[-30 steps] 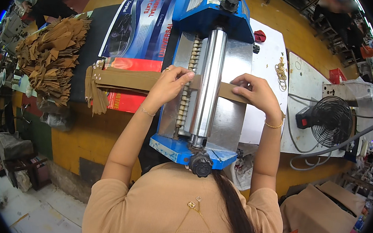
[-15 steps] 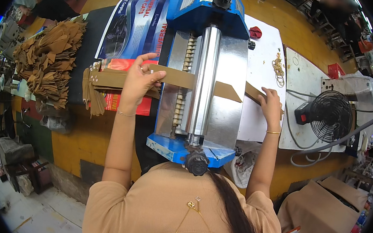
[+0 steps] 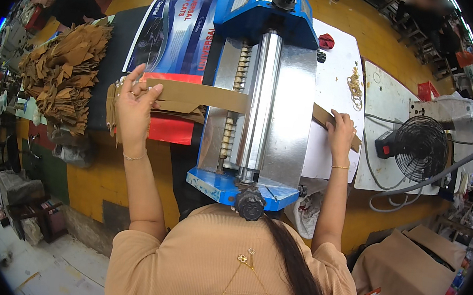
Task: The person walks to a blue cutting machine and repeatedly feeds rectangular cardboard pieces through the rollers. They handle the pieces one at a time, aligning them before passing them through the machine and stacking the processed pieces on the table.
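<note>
Pinched between the thumb and fingers of my left hand (image 3: 132, 116) is a brown strip (image 3: 204, 95), which looks like leather or fabric. It runs right, into a blue machine (image 3: 243, 191), and goes under the shiny metal roller (image 3: 261, 101); its far end is hidden there. Beneath it on the left lies a pile of similar strips (image 3: 180, 112), partly covered by my hand. On the machine's right side, my right hand (image 3: 340, 136) has its fingers curled over more brown strips (image 3: 320, 114) lying on the white tabletop.
A large heap of brown pieces (image 3: 64, 74) stands at far left. Behind the strips lies a printed blue and red sheet (image 3: 173, 33). To the right are gold-coloured rings (image 3: 355, 89), a black fan (image 3: 420, 147) and a looping grey cable (image 3: 435, 181). Black knobs (image 3: 249, 204) stick out from the machine.
My left hand has moved left, holding a strip. The pointed strip end that lay on the metal plate right of the roller no longer shows. My right hand has barely moved.
</note>
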